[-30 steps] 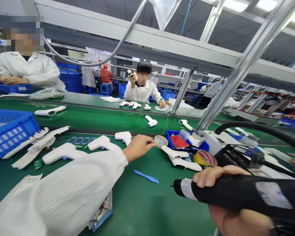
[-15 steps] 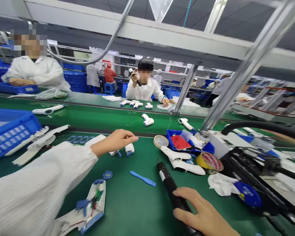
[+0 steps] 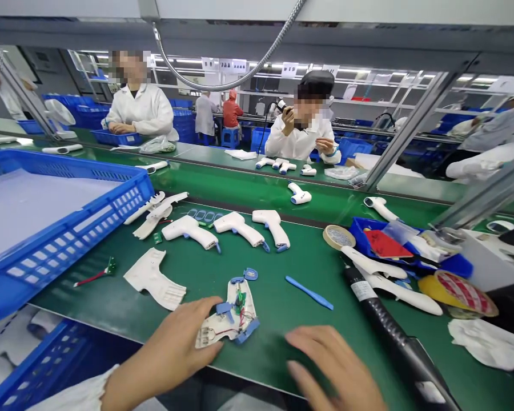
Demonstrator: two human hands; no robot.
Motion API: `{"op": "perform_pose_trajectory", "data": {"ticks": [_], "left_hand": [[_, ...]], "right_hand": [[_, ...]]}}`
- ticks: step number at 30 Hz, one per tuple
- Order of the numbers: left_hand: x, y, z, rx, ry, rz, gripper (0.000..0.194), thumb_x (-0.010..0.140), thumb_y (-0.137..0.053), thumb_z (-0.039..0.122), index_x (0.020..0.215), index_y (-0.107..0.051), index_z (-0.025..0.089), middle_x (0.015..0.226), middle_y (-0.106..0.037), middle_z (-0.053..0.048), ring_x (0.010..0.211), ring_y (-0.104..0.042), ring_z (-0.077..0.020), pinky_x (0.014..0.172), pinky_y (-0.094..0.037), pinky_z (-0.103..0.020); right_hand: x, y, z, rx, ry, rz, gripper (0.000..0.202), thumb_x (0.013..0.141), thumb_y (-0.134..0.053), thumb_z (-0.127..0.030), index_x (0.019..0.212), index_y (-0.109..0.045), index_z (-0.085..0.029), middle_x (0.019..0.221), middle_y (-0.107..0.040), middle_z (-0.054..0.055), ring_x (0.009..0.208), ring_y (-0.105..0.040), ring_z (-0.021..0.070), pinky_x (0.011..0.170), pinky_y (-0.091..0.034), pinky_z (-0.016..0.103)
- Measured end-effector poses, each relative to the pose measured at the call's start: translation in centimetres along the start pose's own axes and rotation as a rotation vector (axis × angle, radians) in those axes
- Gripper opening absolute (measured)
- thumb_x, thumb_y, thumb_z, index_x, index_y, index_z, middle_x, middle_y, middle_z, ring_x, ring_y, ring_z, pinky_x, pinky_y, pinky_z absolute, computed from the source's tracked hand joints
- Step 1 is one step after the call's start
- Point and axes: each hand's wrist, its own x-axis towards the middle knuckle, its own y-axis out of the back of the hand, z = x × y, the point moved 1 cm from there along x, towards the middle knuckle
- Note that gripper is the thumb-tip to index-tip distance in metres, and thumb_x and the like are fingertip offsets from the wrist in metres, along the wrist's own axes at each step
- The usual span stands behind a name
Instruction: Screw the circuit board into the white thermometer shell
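R hand (image 3: 329, 365) has let go of black screwdriver (image 3: 394, 331), now lying on desk (image 3: 274, 342); L hand (image 3: 175, 348) open, fingertips on open thermometer half (image 3: 231, 317). Next: firm grip on shell.

Electronics assembly factory: green conveyor bench (image 3: 282, 274), white-coated workers (image 3: 302, 140), blue crates (image 3: 64, 228), apparently infrared thermometers (image 3: 235, 227).

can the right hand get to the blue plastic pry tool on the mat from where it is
Probably yes. The right hand hovers empty over the green mat, and the blue pry tool lies flat just beyond its fingertips with bare mat between them. The black electric screwdriver lies off to the right, clear of that path.
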Motion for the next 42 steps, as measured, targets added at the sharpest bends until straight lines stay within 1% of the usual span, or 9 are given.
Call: {"op": "perform_pose_trajectory", "data": {"ticks": [3,5,9,14,21,28,32,38,42], "left_hand": [[0.2,-0.5,0.4,-0.057,-0.016,0.021,0.048,0.078,-0.052,0.028,0.125,-0.044,0.023,0.120,-0.060,-0.006,0.104,-0.058,-0.0231,0.087,-0.044,-0.033],[0.3,-0.5,0.4,-0.067,0.004,0.025,0.050,0.078,-0.050,0.028,0.127,-0.042,0.023,0.120,-0.060,-0.006,0.102,-0.059,-0.0234,0.083,-0.046,-0.033],[0.3,0.0,0.1,-0.038,0.052,0.010,0.054,0.080,-0.047,0.027,0.132,-0.037,0.022,0.126,-0.057,-0.007,0.104,-0.059,-0.0264,0.084,-0.046,-0.038],[0.7,0.4,0.6,-0.015,0.085,-0.036,0.057,0.082,-0.045,0.030,0.137,-0.030,0.022,0.123,-0.059,-0.006,0.102,-0.060,-0.0318,0.079,-0.046,-0.042],[1.7,0.5,1.1,0.019,0.060,-0.014,0.057,0.085,-0.043,0.033,0.138,-0.027,0.022,0.112,-0.066,-0.008,0.095,-0.063,-0.0307,0.074,-0.047,-0.037],[2.0,0.4,1.0,0.144,0.011,-0.035,0.049,0.085,-0.045,0.032,0.132,-0.039,0.019,0.107,-0.067,-0.010,0.091,-0.065,-0.0318,0.072,-0.049,-0.039],[2.2,0.3,1.1,0.163,0.017,0.016,0.049,0.087,-0.043,0.030,0.134,-0.036,0.016,0.115,-0.063,-0.014,0.093,-0.063,-0.0320,0.073,-0.050,-0.042],[2.2,-0.4,2.4,-0.073,-0.031,0.123,0.060,0.084,-0.034,0.013,0.142,-0.019,0.009,0.133,-0.048,-0.018,0.117,-0.050,-0.0263,0.092,-0.044,-0.038],[1.5,-2.2,2.8,-0.305,-0.036,0.138,0.072,0.079,-0.040,0.014,0.144,-0.010,0.005,0.141,-0.037,-0.019,0.128,-0.037,-0.0249,0.102,-0.035,-0.036]], "right_hand": [[3.9,-4.5,-3.3,0.050,-0.038,-0.139,0.052,0.073,-0.070,-0.023,0.120,-0.050,-0.023,0.109,-0.059,0.009,0.093,-0.057,0.0244,0.076,-0.054,0.037],[5.4,-6.0,-3.8,0.060,-0.053,-0.195,0.040,0.074,-0.068,-0.019,0.112,-0.055,-0.022,0.108,-0.059,0.010,0.093,-0.056,0.0258,0.076,-0.052,0.041],[6.8,-5.6,-3.3,0.311,-0.109,-0.210,0.004,0.084,-0.056,-0.016,0.086,-0.057,-0.020,0.093,-0.060,0.004,0.088,-0.054,0.0186,0.077,-0.048,0.033],[7.9,-4.1,-2.8,0.559,-0.275,-0.232,0.007,0.079,-0.065,-0.022,0.081,-0.058,-0.022,0.084,-0.058,-0.001,0.080,-0.056,0.0133,0.073,-0.046,0.024],[6.9,-4.9,-3.7,0.110,-0.049,-0.006,0.008,0.085,-0.052,-0.014,0.086,-0.058,-0.019,0.085,-0.057,0.005,0.078,-0.052,0.0178,0.067,-0.046,0.030],[7.8,-3.2,-3.2,0.093,-0.146,-0.234,0.012,0.080,-0.063,-0.025,0.090,-0.057,-0.022,0.081,-0.058,0.001,0.076,-0.054,0.0174,0.066,-0.046,0.031],[8.7,-3.5,-3.6,0.032,-0.176,-0.165,0.020,0.085,-0.056,-0.034,0.100,-0.056,-0.021,0.078,-0.060,0.001,0.073,-0.055,0.0182,0.065,-0.046,0.033],[9.8,-5.7,-4.7,-0.110,-0.105,0.035,0.027,0.089,-0.045,-0.028,0.113,-0.050,-0.016,0.092,-0.062,0.009,0.082,-0.059,0.0221,0.068,-0.049,0.035],[10.1,-6.3,-4.7,-0.144,-0.124,0.019,0.028,0.088,-0.045,-0.027,0.114,-0.050,-0.019,0.088,-0.062,0.007,0.075,-0.062,0.0209,0.059,-0.052,0.032]]}}
